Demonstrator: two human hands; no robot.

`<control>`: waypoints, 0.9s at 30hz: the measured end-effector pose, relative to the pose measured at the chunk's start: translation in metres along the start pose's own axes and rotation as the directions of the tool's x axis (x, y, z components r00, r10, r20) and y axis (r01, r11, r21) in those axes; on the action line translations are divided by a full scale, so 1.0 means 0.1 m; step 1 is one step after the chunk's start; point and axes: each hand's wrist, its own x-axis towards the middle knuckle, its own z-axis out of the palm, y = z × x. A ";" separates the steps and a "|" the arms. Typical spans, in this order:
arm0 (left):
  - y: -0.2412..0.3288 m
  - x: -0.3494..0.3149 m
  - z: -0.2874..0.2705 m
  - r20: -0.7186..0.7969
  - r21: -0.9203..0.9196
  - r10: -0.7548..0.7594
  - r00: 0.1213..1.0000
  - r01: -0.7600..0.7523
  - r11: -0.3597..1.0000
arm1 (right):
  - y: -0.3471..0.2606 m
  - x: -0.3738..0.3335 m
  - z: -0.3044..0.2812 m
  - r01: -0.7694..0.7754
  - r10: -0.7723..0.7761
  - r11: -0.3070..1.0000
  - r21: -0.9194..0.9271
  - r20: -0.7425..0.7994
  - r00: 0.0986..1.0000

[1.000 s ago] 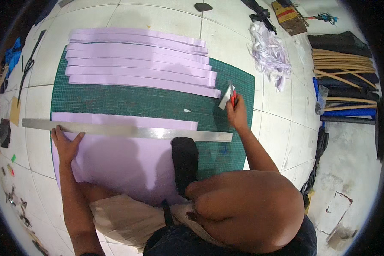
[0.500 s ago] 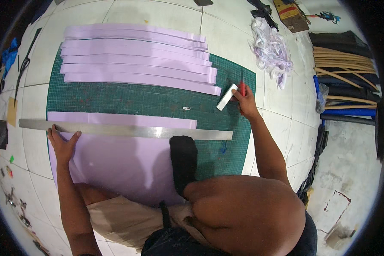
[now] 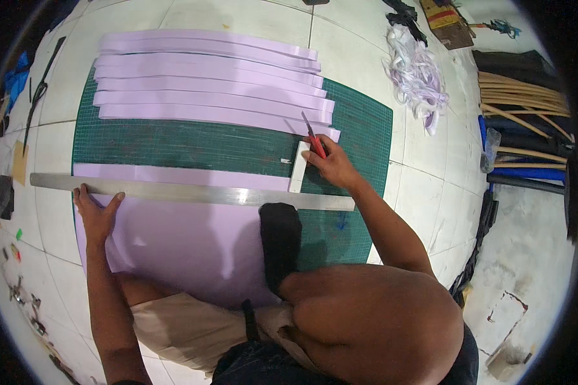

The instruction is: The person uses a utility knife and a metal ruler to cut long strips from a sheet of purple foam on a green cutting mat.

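My left hand (image 3: pixel 98 210) presses on the left part of a long steel ruler (image 3: pixel 205 194), thumb and fingers spread. Beneath the ruler lies a lilac sheet (image 3: pixel 173 240) on a green cutting mat (image 3: pixel 363 128). In my right hand (image 3: pixel 332 165) are a red-handled cutter knife (image 3: pixel 318 146), its blade pointing up and away, and a short white rectangular bar (image 3: pixel 298 170). That bar stands across the sheet's right edge, its near end at the ruler. My black-socked foot (image 3: pixel 280 237) rests against the ruler's near edge.
Several cut lilac strips (image 3: pixel 205 83) lie side by side on the mat's far part. A small white scrap (image 3: pixel 285 161) is near the bar. Curly white-lilac offcuts (image 3: pixel 414 80) heap on the tiled floor (image 3: pixel 424 186). Rolls of material (image 3: pixel 526 102) lie at right.
My right hand has moved left and nearer with the knife and white bar, bringing the bar to the ruler and the sheet's right edge. My left hand stays on the ruler.
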 end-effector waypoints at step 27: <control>0.21 -0.02 -0.06 0.041 0.009 -0.034 0.999 0.033 0.999 | 0.07 0.08 0.04 -0.039 0.037 0.998 0.047 0.037 0.999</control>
